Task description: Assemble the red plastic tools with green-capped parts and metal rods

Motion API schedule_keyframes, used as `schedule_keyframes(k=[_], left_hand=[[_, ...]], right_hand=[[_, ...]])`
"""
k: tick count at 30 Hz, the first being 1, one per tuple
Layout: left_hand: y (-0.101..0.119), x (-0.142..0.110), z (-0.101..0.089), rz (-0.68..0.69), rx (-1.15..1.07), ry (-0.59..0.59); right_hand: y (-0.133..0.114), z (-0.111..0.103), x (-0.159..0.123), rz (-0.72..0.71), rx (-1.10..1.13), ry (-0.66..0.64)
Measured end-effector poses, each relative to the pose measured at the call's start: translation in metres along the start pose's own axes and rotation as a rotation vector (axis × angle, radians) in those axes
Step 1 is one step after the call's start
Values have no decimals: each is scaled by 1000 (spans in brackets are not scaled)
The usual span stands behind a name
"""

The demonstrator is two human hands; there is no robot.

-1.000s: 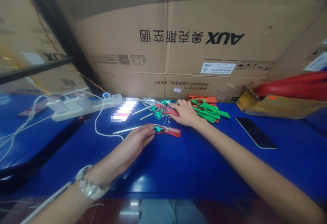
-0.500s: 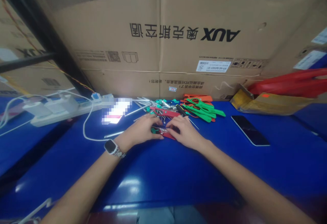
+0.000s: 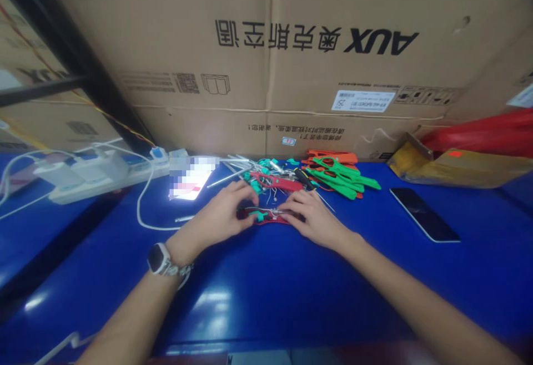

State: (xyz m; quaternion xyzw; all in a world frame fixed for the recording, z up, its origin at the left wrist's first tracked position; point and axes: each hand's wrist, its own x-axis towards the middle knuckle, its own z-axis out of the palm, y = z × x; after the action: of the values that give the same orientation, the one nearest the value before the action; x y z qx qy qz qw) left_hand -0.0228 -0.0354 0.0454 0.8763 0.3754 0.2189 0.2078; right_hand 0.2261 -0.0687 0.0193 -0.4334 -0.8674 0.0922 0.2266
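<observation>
Both my hands rest on the blue table around a small red plastic piece with a teal part and a metal spring (image 3: pixel 266 216). My left hand (image 3: pixel 220 218), with a watch on its wrist, has its fingers curled over the piece's left end. My right hand (image 3: pixel 310 216) pinches the right end. Just behind them lies a pile of red and teal parts with metal rods (image 3: pixel 266 176). One metal rod (image 3: pixel 185 218) pokes out from under my left hand.
Green and orange plastic pieces (image 3: pixel 339 173) are stacked behind my right hand. A lit phone (image 3: pixel 189 179) lies at the left, a dark phone (image 3: pixel 425 214) at the right. A power strip with chargers (image 3: pixel 87 179) and cables, a large cardboard box (image 3: pixel 291 60) behind.
My right hand left the parts pile and joined my left hand on the red piece. The view has shifted slightly.
</observation>
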Motion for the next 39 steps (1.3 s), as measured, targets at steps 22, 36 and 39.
schedule_keyframes(k=[22,36,39], left_hand=[[-16,4,4,-4,-157,-42],[-15,6,3,18,-303,-22],[-17,5,1,4,-342,-40]], right_hand=[[5,0,0,0,6,-16],[5,0,-2,2,-8,-19],[6,0,-2,8,-12,-26]])
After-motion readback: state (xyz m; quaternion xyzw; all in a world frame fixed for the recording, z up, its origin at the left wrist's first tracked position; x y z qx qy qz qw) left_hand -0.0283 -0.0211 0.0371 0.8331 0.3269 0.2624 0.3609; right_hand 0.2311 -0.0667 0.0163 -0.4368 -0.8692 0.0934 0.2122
